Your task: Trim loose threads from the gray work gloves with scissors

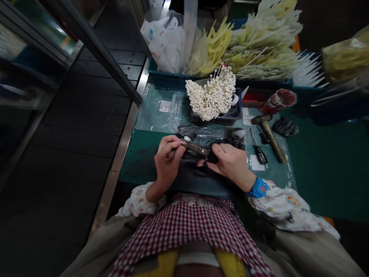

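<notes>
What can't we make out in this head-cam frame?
- Scissors: handles partly hidden in the right hand, head view.
- Whatever the left hand pinches, if anything: covered by its own fingers, head view.
- Print on the white label: too small and blurred, head view.
- Bag of yellow pieces: cut off by the right edge, head view.

One View, Worn on the Head, Facing Forward and Down

The sole camera looks from head height, over a checked apron [196, 225] at six o'clock, near enough that the left hand [169, 159] and right hand [232, 163] fall close to the centre. Its wide field reaches along the green table [331, 161] toward three and dark floor [75, 127] at nine.
</notes>
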`<state>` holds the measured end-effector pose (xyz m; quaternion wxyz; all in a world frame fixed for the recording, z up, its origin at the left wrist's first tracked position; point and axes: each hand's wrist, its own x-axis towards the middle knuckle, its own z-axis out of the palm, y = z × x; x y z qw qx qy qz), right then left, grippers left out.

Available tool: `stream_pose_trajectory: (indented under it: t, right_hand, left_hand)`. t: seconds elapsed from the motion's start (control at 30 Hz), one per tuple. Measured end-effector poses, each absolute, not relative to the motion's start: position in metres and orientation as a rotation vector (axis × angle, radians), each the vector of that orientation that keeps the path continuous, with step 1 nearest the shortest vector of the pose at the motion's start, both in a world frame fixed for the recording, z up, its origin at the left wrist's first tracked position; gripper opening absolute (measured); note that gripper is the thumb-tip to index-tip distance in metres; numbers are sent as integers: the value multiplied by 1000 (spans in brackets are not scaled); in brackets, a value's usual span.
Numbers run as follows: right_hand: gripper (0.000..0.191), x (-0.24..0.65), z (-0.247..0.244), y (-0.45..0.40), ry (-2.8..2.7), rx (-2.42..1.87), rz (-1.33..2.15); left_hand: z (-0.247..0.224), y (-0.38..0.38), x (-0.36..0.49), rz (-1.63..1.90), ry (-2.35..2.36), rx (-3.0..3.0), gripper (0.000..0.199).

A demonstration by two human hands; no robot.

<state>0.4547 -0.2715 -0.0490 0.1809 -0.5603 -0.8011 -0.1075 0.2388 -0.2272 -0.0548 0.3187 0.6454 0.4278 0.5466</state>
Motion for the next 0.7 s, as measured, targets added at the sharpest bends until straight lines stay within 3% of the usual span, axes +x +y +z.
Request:
stream_pose_trajectory:
  t: [0.17,0.43,0.7]
  right_hand:
    - [75,458,-54,-273,-2296,-1645,-162]
    - [72,456,-52,-270,-2130,-1841,445]
    - [72,447,-50,-278,-2164,-1759,225]
  left_hand:
    - [-54,-217,234,1366,1110,1726,10]
    - [-51,-213,227,1390,1184,1726,6]
    - [-51,-215,228,1425,1160,1773,6]
